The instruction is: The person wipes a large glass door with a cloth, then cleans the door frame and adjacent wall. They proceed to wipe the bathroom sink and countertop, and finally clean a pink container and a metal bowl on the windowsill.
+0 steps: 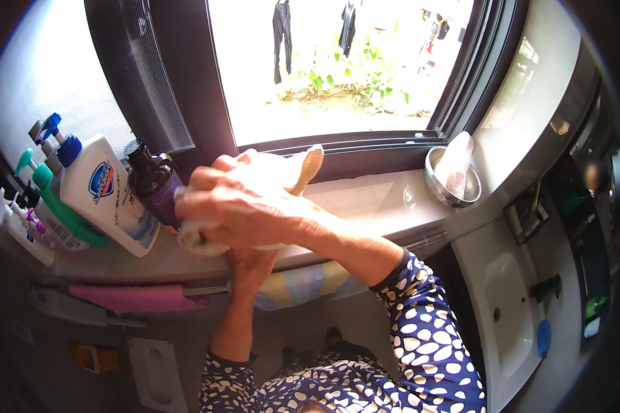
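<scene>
Head view shows, far to the left of the right hand (244, 210) and its fingers, several pump bottles (107, 196) on the sill (372, 199). A pink cloth (131, 299) hangs lower, also left of the fingers, and a dark bottle (148, 175) stands just beside the fingertips. Under these fingers a white cloth (198, 242) is bunched; they are bent, close together, and seem to hold it. The left hand (251, 265) is below, mostly covered, so I cannot tell whether its fingers are wide or narrow.

In my judgement, the step in hand is rubbing with the white cloth. The next move probably calls for firm support from the left hand, with even pressure of the right fingers, away from the dark bottle.

To the right of the fingers, beyond the knuckles, comes out a pale thing (308, 170) with a beige edge; strong light washes it out, so perhaps it belongs to the same cloth. Its tip points up and rightward, toward the window (355, 155), and its long axis appears to run slantwise from beneath the hands.

Farther right of the fingers is a metal bowl (446, 196), then, lower, a white sink (506, 296).
</scene>
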`<state>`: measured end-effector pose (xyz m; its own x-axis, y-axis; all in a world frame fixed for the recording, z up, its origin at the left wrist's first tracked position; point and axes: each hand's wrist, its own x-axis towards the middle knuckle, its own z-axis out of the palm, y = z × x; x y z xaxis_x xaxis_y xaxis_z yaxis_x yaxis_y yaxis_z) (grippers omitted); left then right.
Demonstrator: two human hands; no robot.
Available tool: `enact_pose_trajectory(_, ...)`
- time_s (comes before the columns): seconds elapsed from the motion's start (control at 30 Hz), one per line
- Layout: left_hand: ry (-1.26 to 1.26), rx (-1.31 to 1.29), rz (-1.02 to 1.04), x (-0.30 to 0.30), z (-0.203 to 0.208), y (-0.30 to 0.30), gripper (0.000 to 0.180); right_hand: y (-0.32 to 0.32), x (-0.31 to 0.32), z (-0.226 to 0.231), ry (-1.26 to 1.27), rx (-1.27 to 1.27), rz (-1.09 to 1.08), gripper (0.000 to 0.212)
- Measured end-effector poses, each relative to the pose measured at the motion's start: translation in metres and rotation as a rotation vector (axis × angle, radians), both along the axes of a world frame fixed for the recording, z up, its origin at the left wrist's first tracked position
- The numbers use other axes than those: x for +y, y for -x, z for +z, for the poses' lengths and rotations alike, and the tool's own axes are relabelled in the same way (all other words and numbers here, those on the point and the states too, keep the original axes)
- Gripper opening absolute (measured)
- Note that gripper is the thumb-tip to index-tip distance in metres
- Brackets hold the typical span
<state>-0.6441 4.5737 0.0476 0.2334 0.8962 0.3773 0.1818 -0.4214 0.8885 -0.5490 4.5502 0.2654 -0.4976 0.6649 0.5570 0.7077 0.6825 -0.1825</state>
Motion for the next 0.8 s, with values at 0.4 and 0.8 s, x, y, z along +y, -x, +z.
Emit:
enact_pose_trajectory(0.4,-0.022,-0.072,0.01,-0.024,0.127,-0.012,0.082,-0.019,0.014,0.005,0.19,0.127,-0.315,0.033)
enact_pose_trajectory(0.8,-0.134,-0.008,-0.049,-0.031,0.127,-0.003,0.092,-0.031,0.007,0.014,0.423,0.349,-0.368,0.028)
